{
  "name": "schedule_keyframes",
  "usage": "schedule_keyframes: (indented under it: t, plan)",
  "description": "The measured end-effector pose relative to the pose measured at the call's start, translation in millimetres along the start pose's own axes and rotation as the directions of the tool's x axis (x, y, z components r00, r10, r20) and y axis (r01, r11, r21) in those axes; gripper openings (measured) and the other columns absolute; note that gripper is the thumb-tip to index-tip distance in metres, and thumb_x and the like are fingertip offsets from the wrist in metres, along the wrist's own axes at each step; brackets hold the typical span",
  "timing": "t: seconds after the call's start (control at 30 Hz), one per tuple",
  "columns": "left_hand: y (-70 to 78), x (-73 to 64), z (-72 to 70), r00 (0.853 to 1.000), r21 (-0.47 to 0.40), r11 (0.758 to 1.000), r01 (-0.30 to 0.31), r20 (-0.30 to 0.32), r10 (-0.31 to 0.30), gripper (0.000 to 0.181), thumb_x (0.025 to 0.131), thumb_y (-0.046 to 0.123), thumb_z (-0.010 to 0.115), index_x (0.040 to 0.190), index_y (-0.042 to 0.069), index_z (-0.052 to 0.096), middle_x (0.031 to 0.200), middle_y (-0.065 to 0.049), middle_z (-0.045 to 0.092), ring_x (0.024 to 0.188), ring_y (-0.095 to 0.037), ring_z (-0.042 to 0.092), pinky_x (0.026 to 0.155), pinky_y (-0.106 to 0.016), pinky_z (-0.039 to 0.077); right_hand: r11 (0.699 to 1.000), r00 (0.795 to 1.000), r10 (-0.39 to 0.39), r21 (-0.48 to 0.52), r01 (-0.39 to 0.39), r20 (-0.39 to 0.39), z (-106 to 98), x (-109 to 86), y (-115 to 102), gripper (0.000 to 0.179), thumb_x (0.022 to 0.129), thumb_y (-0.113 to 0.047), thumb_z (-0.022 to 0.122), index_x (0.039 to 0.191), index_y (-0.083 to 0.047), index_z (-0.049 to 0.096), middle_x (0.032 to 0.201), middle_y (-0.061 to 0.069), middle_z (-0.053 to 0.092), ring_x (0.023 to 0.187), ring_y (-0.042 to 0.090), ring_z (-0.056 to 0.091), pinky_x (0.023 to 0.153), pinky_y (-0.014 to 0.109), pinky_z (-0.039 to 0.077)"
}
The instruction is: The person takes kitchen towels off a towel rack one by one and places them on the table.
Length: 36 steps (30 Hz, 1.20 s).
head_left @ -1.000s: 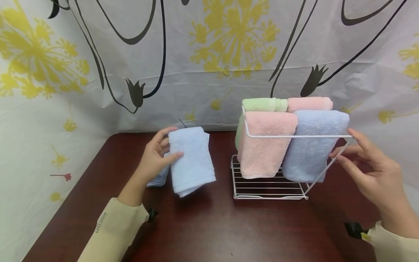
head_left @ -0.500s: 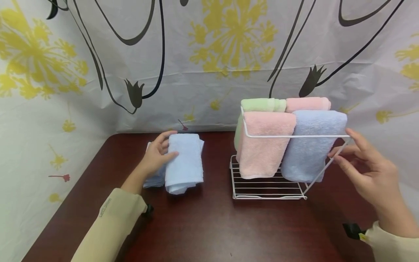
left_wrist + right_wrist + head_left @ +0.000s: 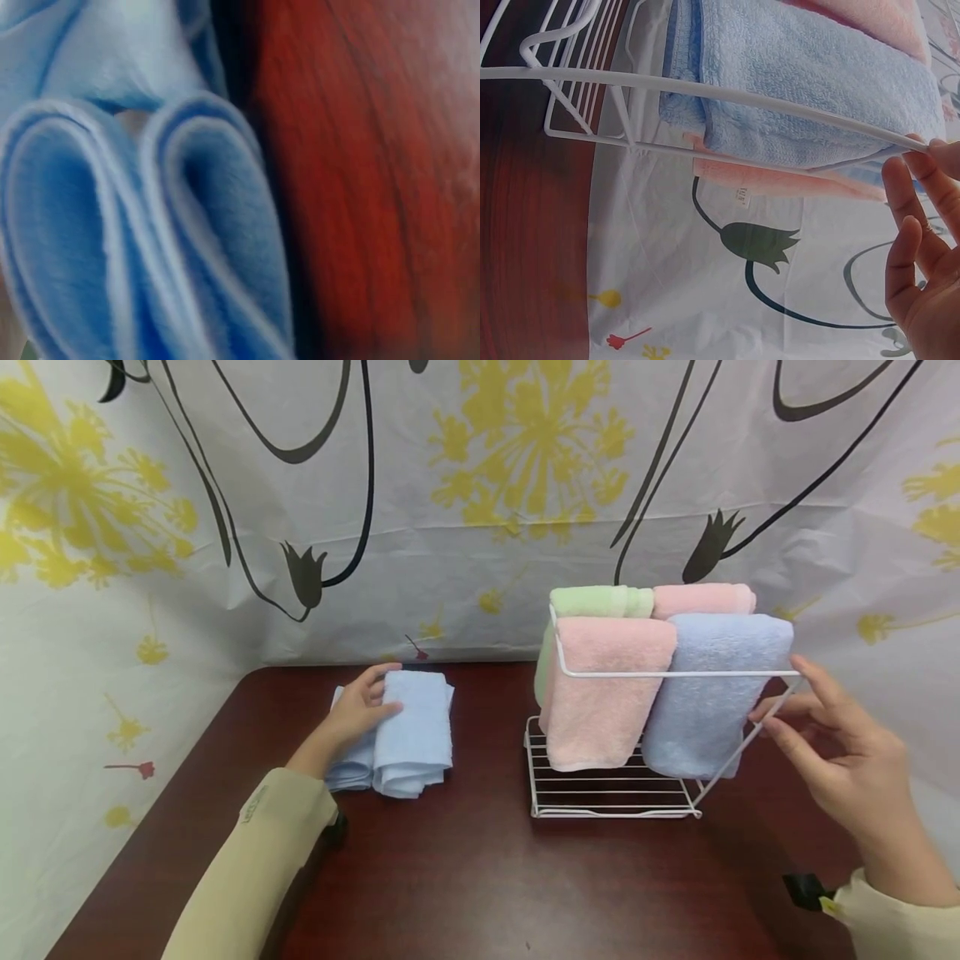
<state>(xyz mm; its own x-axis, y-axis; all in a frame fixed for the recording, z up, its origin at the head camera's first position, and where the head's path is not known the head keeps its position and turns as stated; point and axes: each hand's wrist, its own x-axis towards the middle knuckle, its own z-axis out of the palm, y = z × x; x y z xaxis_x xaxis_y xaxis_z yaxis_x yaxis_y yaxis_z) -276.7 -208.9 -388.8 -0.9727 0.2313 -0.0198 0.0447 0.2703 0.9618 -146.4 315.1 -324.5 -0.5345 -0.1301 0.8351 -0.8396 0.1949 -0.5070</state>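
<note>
My left hand [image 3: 360, 708] holds a folded light blue towel [image 3: 416, 727] at its left edge, thumb over the front. This towel lies beside another folded light blue towel [image 3: 352, 767], partly hidden under my hand. In the left wrist view, the looped folds of blue towel [image 3: 217, 225] fill the left side. At the right, my right hand [image 3: 847, 743] pinches the side wire of a white wire rack [image 3: 675, 674]. Inside the rack stand a pink towel [image 3: 611, 702] and a blue towel [image 3: 716, 702], with a green towel [image 3: 600, 600] and a second pink towel [image 3: 705, 599] behind.
The dark red-brown table [image 3: 495, 885] ends at a patterned cloth backdrop [image 3: 465, 560] behind the rack. In front of the upright towels, the rack's bottom wires [image 3: 607, 797] show.
My left hand has brought the light blue towel down and left, right against the other light blue towel. The right hand keeps its grip on the rack.
</note>
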Motion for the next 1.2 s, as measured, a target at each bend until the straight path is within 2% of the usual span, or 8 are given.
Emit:
schedule_keyframes:
  t: [0.17, 0.27, 0.43, 0.57, 0.77, 1.0, 1.1, 1.2]
  plan:
    - [-12.5, 7.9, -1.1, 1.0, -0.016, 1.0, -0.016, 0.002, 0.016, 0.065, 0.093, -0.003, 0.061, 0.152, 0.007, 0.034, 0.147, -0.026, 0.048, 0.133, -0.038, 0.05, 0.092, -0.023, 0.052, 0.999, 1.0, -0.007, -0.034, 0.007, -0.004, 0.4, -0.7, -0.4, 0.057, 0.089, 0.005, 0.067, 0.14, 0.012, 0.043, 0.099, -0.003, 0.074, 0.085, 0.003, 0.068, 0.078, 0.007, 0.051]
    - [-17.2, 10.2, -1.0, 1.0, -0.01, 1.0, -0.02, 0.003, 0.02, 0.065, 0.093, -0.004, 0.062, 0.151, 0.005, 0.035, 0.147, -0.029, 0.046, 0.134, -0.041, 0.049, 0.1, -0.033, 0.051, 0.999, 1.0, -0.011, -0.048, 0.011, -0.006, 0.5, -1.0, -1.2, 0.057, 0.089, 0.004, 0.068, 0.14, 0.012, 0.043, 0.098, -0.003, 0.074, 0.085, 0.003, 0.068, 0.078, 0.007, 0.051]
    - [-17.9, 11.1, -1.0, 1.0, 0.039, 0.999, -0.021, -0.019, 0.021, 0.066, 0.092, 0.002, 0.067, 0.15, 0.005, 0.037, 0.149, -0.029, 0.044, 0.137, -0.042, 0.045, 0.112, -0.051, 0.04, 0.997, 1.0, -0.008, -0.08, 0.007, -0.011, 0.2, -1.5, -2.5, 0.057, 0.089, 0.003, 0.068, 0.14, 0.012, 0.043, 0.098, -0.004, 0.074, 0.083, 0.002, 0.067, 0.076, 0.006, 0.05]
    - [-16.8, 11.5, -1.8, 0.999, 0.082, 0.997, 0.007, -0.037, -0.004, 0.065, 0.092, 0.009, 0.07, 0.149, 0.009, 0.04, 0.15, -0.028, 0.043, 0.14, -0.042, 0.043, 0.114, -0.053, 0.037, 0.997, 1.0, -0.011, -0.08, 0.01, -0.013, 0.7, -1.9, -2.9, 0.057, 0.089, 0.004, 0.068, 0.14, 0.012, 0.043, 0.099, -0.004, 0.074, 0.083, 0.002, 0.068, 0.077, 0.007, 0.05]
    - [-16.6, 12.8, -2.5, 1.0, 0.111, 0.994, 0.01, -0.016, -0.008, 0.065, 0.092, 0.01, 0.069, 0.15, 0.009, 0.04, 0.15, -0.028, 0.044, 0.138, -0.042, 0.045, 0.113, -0.053, 0.038, 0.996, 1.0, -0.016, -0.093, 0.016, -0.005, 1.0, -2.7, -2.6, 0.057, 0.089, 0.005, 0.067, 0.14, 0.012, 0.043, 0.099, -0.004, 0.073, 0.083, 0.001, 0.067, 0.076, 0.006, 0.05]
    - [-9.5, 2.4, -6.1, 1.0, 0.196, 0.981, -0.002, -0.008, 0.004, 0.067, 0.091, 0.014, 0.072, 0.15, 0.012, 0.039, 0.152, -0.027, 0.04, 0.139, -0.044, 0.043, 0.114, -0.052, 0.038, 0.995, 1.0, -0.007, -0.099, 0.006, -0.005, 0.9, -3.3, -2.3, 0.058, 0.089, 0.004, 0.068, 0.141, 0.011, 0.043, 0.099, -0.004, 0.073, 0.082, 0.002, 0.067, 0.075, 0.007, 0.05]
    - [-8.0, -2.8, -8.8, 0.999, 0.207, 0.978, -0.032, -0.002, 0.033, 0.067, 0.091, 0.011, 0.071, 0.15, 0.009, 0.039, 0.15, -0.027, 0.042, 0.136, -0.045, 0.046, 0.112, -0.053, 0.039, 0.992, 1.0, 0.003, -0.123, -0.003, -0.005, 0.6, -3.1, -2.2, 0.058, 0.089, 0.005, 0.067, 0.141, 0.011, 0.043, 0.099, -0.005, 0.073, 0.081, 0.001, 0.066, 0.075, 0.006, 0.05]
    - [-9.8, -6.1, -11.3, 0.998, 0.252, 0.966, -0.052, -0.024, 0.06, 0.063, 0.091, 0.01, 0.072, 0.147, 0.009, 0.044, 0.145, -0.024, 0.049, 0.131, -0.042, 0.052, 0.108, -0.053, 0.045, 0.989, 1.0, 0.008, -0.15, -0.008, -0.003, 0.2, -3.0, -2.1, 0.058, 0.089, 0.005, 0.067, 0.141, 0.01, 0.043, 0.099, -0.006, 0.073, 0.081, 0.0, 0.066, 0.075, 0.006, 0.05]
